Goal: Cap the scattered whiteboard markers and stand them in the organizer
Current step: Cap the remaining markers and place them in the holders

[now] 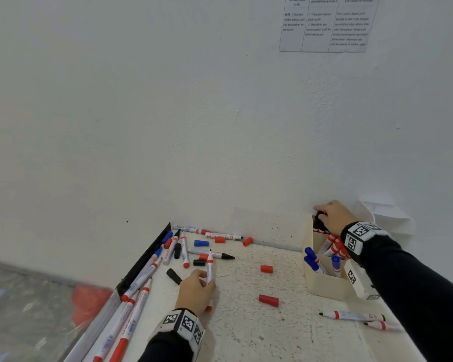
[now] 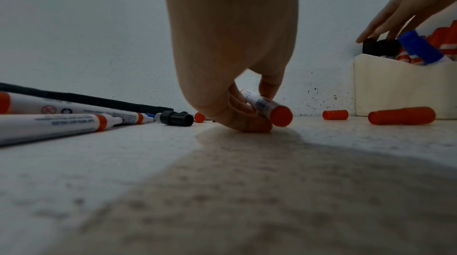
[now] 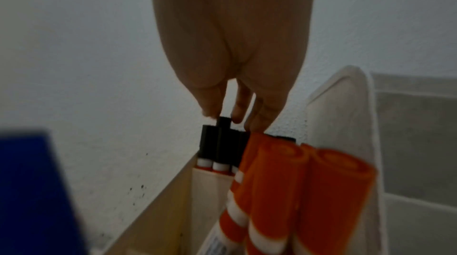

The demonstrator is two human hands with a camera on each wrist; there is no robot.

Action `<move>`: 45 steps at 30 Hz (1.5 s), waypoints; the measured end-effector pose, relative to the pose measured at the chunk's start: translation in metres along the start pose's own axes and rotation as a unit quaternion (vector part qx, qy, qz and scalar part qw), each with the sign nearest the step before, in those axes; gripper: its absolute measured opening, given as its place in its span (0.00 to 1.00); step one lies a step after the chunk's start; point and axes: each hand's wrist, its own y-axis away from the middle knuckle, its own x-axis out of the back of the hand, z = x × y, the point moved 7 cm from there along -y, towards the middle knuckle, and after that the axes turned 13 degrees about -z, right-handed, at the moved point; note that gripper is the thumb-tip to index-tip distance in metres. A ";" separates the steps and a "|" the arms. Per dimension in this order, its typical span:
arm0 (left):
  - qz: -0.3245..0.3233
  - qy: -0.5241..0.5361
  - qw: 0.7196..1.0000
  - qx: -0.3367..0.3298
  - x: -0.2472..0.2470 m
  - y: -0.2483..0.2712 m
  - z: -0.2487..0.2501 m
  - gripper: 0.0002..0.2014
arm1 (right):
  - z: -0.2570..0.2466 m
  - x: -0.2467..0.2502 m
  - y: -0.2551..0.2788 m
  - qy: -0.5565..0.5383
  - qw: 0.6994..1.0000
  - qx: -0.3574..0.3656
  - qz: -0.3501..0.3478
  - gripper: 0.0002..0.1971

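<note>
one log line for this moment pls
left hand: grips uncapped red whiteboard marker | right hand: pinches black-capped marker standing in cream plastic organizer | loose on speckled table: red caps, black caps

red caps (image 1: 268, 300) amid open tabletop (image 1: 246, 330)
</note>
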 end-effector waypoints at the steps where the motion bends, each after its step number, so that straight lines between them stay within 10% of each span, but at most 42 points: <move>1: 0.002 -0.001 1.000 0.000 0.001 0.000 0.000 0.15 | 0.000 0.000 0.000 0.002 1.000 0.002 0.011 0.18; 8: 0.018 -0.003 1.000 -0.015 0.003 0.002 0.005 0.19 | -0.013 -0.002 0.011 0.105 0.994 -0.016 -0.008 0.16; 12: 0.029 -0.006 0.999 -0.032 0.005 0.004 0.009 0.20 | -0.067 0.000 0.033 -0.053 0.989 0.134 0.041 0.08; 20: 0.049 0.017 0.998 -0.035 0.009 0.004 0.007 0.19 | -0.119 -0.156 0.085 0.167 0.902 0.109 -0.382 0.22; 30: 0.040 0.037 0.998 -0.034 0.005 0.002 0.006 0.20 | -0.087 -0.140 0.040 0.048 0.988 0.065 -0.129 0.16; 37: 0.040 0.018 0.998 -0.050 0.005 -0.003 0.006 0.18 | -0.076 -0.160 0.021 0.139 0.981 0.022 -0.134 0.15; 45: 0.040 -0.025 0.996 -0.075 0.001 -0.004 0.007 0.16 | -0.100 -0.126 0.032 -0.122 0.985 0.116 -0.023 0.10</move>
